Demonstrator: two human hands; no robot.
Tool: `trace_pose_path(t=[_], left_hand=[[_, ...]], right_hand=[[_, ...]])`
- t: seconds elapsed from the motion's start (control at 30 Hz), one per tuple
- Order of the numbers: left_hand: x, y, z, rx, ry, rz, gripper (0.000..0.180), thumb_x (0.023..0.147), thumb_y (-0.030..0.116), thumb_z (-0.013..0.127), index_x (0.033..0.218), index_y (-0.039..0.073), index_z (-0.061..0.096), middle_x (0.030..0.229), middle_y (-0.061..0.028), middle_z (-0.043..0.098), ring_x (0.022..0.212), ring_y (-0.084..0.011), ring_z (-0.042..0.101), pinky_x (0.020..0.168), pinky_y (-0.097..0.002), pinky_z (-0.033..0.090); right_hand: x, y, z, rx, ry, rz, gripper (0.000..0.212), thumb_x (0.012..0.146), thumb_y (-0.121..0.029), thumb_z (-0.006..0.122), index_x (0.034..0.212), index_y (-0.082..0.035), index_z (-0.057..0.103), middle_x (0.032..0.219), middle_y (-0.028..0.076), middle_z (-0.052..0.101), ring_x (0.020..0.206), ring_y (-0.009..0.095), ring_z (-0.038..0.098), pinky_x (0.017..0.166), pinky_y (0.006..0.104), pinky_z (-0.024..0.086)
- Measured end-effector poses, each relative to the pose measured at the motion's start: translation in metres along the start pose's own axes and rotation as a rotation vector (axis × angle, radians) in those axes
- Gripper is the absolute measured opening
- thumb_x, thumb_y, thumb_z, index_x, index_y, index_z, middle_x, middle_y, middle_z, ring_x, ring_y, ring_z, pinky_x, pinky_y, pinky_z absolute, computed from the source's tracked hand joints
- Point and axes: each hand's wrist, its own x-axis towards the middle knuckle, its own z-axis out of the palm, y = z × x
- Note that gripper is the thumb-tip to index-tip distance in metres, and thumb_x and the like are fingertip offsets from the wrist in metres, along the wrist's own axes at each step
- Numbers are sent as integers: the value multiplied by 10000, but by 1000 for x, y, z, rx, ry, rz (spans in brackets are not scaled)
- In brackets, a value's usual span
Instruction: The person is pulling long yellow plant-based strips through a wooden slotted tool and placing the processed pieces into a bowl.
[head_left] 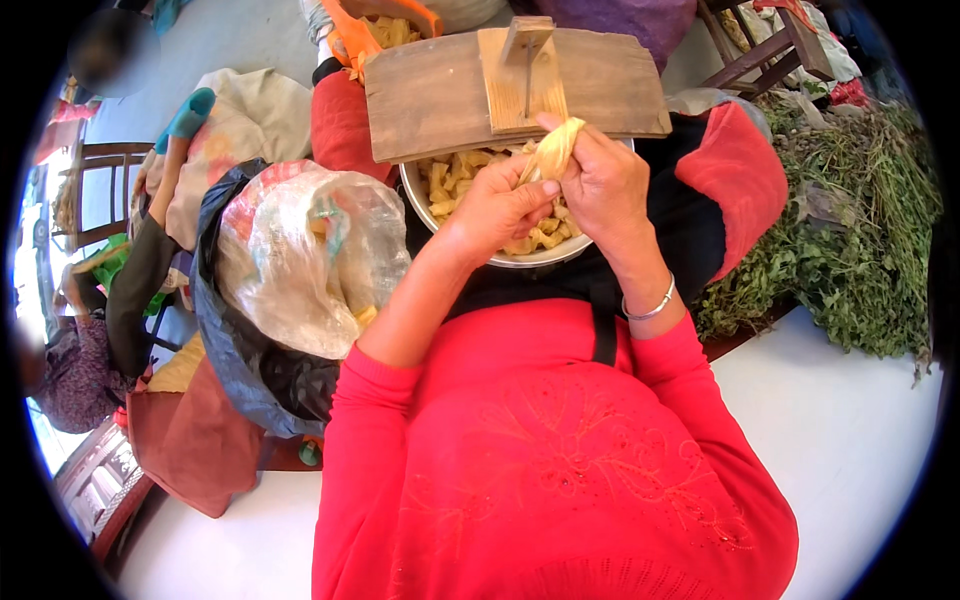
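Note:
In front of my chest, both hands grip one soft, folded yellow piece [556, 150] whose kind I cannot make out. My left hand [506, 204] is closed on its lower end, thumb pressed on top. Closed around its right side is my right hand [606, 180], the fingers partly hidden. Below them a round metal basin [548, 258] holds many similar yellow pieces [455, 182]. Across its far rim lies a wooden board [425, 95], with a paler wood strip [505, 90] and a thin upright spike [528, 82] on it.
To the left stands a black plastic bag [222, 325] lined with clear plastic [300, 270]. A heap of green plants [835, 235] lies at the right. An orange container [352, 38] with yellow pieces is beyond the board. Another person [75, 370] sits at far left.

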Motion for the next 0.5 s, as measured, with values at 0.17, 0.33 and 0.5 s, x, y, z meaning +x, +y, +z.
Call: trace_pose_path(t=[0.17, 0.33, 0.5], left_hand=[[-18, -7, 0, 1296, 329, 459, 40, 874, 95, 591, 894, 61, 593, 669, -74, 552, 582, -237, 557, 504, -326, 424], [-41, -23, 9, 1394, 380, 634, 232, 767, 15, 630, 995, 55, 639, 820, -117, 615, 697, -317, 619, 591, -374, 490], [-33, -31, 1, 1349, 366, 721, 296, 751, 71, 667, 1046, 82, 641, 833, -91, 594, 699, -266, 619, 568, -350, 497]], right_hand=[[-28, 9, 1, 158, -323, 154, 253, 876, -286, 638, 802, -48, 678, 676, 52, 591, 624, 252, 599, 563, 358, 452], [-85, 6, 25, 1236, -568, 855, 404, 960, -383, 557, 978, 0, 680, 917, 36, 680, 828, 114, 615, 694, 293, 475], [-76, 1, 19, 1780, -615, 1019, 445, 949, -399, 558, 1151, -6, 611, 1159, 69, 631, 1060, 166, 586, 966, 336, 441]])
